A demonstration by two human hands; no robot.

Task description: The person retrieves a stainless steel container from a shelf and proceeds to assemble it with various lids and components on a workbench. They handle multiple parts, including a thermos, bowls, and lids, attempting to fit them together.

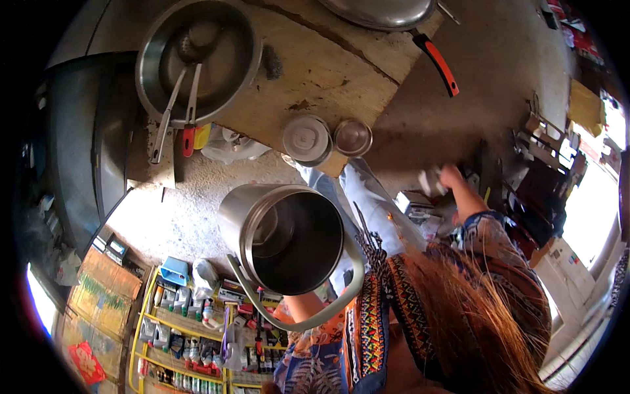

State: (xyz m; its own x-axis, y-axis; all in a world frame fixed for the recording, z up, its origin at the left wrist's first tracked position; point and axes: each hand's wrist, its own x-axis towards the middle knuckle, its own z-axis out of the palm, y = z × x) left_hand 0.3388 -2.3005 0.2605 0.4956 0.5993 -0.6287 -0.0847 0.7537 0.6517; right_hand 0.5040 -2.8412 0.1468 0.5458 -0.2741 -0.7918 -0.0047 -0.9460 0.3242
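Weathered wooden boards (308, 69) form a tabletop toward twelve o'clock, above a pale, rough floor (187, 210); the rounded dark border of the view cuts off much of the room. Yellow-framed shelving (140, 335) crowded with bottles stands between seven and eight o'clock, its goods too small to tell apart.

Just off centre toward seven o'clock, a wide-mouthed, cylindrical brushed-steel container (289, 240) faces its opening to the camera. Shadow obscures its depths, and its curved grey-green carrying handle (292, 324) hangs toward six o'clock. Behind it the left forearm (303, 306) disappears; the left hand is hidden, so I cannot tell how its fingers are set. At three o'clock the blurred right hand (451, 177) has its fingers closed about a small white object (431, 182), whose kind is unclear.

At eleven o'clock sits a round steel basin (230, 59) with long-handled utensils (190, 108), their heads dim inside. Near one o'clock, a steel pan (380, 13) with an orange-and-black handle (438, 62) is cropped by the upper edge. Long reddish-brown hair (453, 308) covers part of the patterned garment (367, 322) at four to five o'clock.
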